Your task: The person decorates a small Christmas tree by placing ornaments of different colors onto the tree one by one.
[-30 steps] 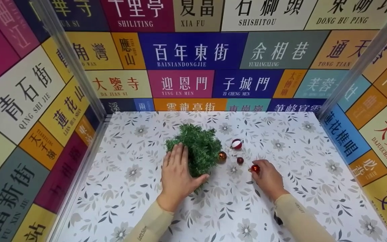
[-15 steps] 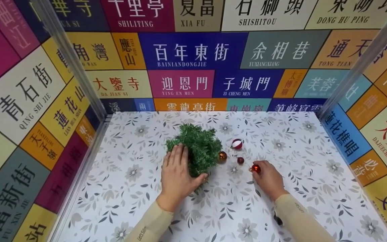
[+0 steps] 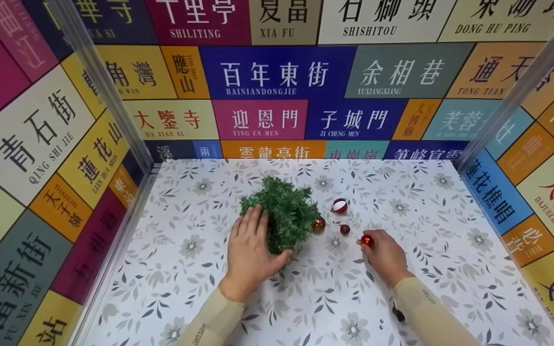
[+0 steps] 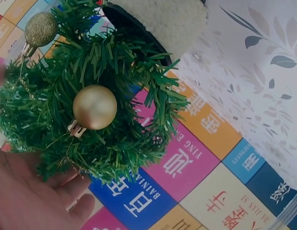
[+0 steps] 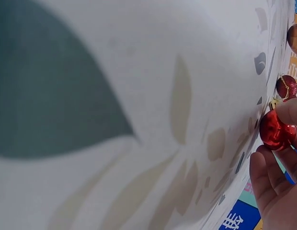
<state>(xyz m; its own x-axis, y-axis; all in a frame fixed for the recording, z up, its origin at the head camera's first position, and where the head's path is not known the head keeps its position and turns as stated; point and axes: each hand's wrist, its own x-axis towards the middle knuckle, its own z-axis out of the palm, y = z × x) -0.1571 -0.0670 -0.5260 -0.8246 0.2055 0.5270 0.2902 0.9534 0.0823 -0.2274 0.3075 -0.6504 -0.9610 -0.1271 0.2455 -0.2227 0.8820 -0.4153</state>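
Just left of the middle of the surface [image 3: 161,269], toward its far edge, sits the small green tree [image 3: 294,211]. Your left hand [image 3: 253,250] lies along the tree's left side, fingers straight, thumb spread apart. Your right hand [image 3: 386,254], right of middle, pinches a shiny red ball [image 3: 367,240] between thumb and fingers; can't tell if the ball touches the surface. Between tree and right hand: an amber ball [image 3: 319,224] right by the branches, contact unclear, and a small dark red ball [image 3: 345,229]. A red-and-white striped ball [image 3: 339,206] lies behind these, nearer the far edge. From your left wrist you get a matte gold ball [image 4: 95,108] and a glittery gold ball [image 4: 41,28] among the branches, plus a pale base [image 4: 177,21]. Wall of colored name panels [image 3: 277,72] stands along the surface's far edge; tan sleeves [image 3: 214,322] cover your forearms.
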